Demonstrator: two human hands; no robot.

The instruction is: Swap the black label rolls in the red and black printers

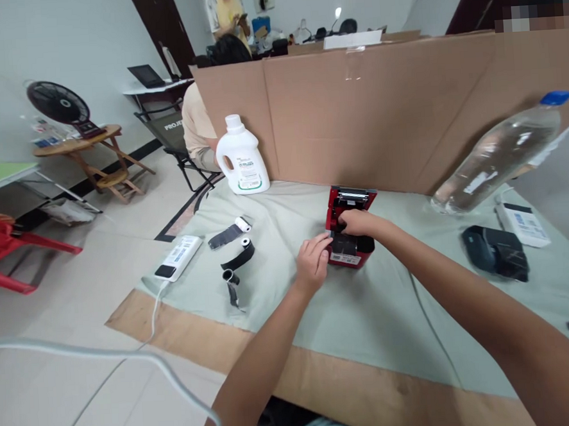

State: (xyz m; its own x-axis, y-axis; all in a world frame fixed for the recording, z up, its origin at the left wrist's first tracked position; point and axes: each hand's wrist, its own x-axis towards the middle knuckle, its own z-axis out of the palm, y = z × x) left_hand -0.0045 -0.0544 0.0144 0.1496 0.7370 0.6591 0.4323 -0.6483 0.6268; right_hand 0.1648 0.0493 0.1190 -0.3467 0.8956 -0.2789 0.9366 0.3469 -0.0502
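A small red and black printer (pixel 352 258), seemingly a label or receipt printer, stands on the cloth with its lid (pixel 353 197) raised. My left hand (pixel 312 259) grips the printer's left side, fingers bent over its edge. Inside the opened body, between lid and base, is my right hand (pixel 356 224); its fingers are curled, and whatever they hold is hidden. To the left lie a dark strip with a white roll end (pixel 230 234), a partly unwound black roll (pixel 239 257) and another dark curled roll (pixel 231 279).
A cardboard partition (pixel 346 119) rises behind the cloth-covered table (pixel 283 341). Beside it stand a white jug (pixel 243 156) and a tilted clear bottle (pixel 497 155). White power strips (pixel 178 258) and a black wrapped device (pixel 495 251) lie around. A grey cable (pixel 433 319) crosses the cloth.
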